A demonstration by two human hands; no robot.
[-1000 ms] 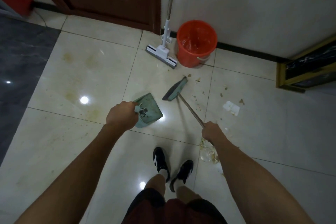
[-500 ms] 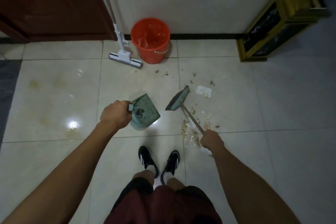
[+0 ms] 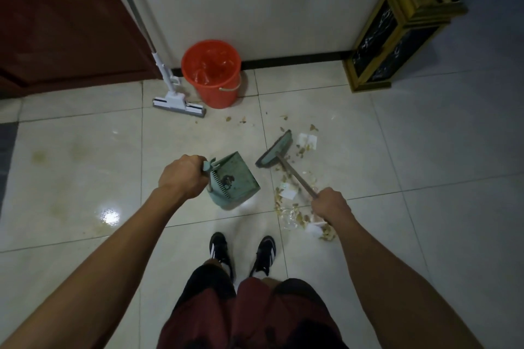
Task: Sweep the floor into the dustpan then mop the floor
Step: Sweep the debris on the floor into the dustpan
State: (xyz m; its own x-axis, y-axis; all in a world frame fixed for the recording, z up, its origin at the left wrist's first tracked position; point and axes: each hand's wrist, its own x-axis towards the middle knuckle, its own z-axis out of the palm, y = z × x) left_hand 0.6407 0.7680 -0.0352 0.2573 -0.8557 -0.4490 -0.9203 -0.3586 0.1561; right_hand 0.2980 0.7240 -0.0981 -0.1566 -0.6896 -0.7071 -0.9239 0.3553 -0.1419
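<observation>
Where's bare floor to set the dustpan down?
Free: tiles left of the dustpan, between left hand and the dark floor strip, stained only; also the far-right tiles below the gold stand. Crowded: debris around the broom and right hand, and by mop and bucket.

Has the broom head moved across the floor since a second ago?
Yes. The broom head has shifted right, away from the orange bucket, to beside the white paper scrap.

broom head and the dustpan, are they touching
Apart. The head view shows a strip of bare tile between the broom head and the nearest edge of the dustpan.
</observation>
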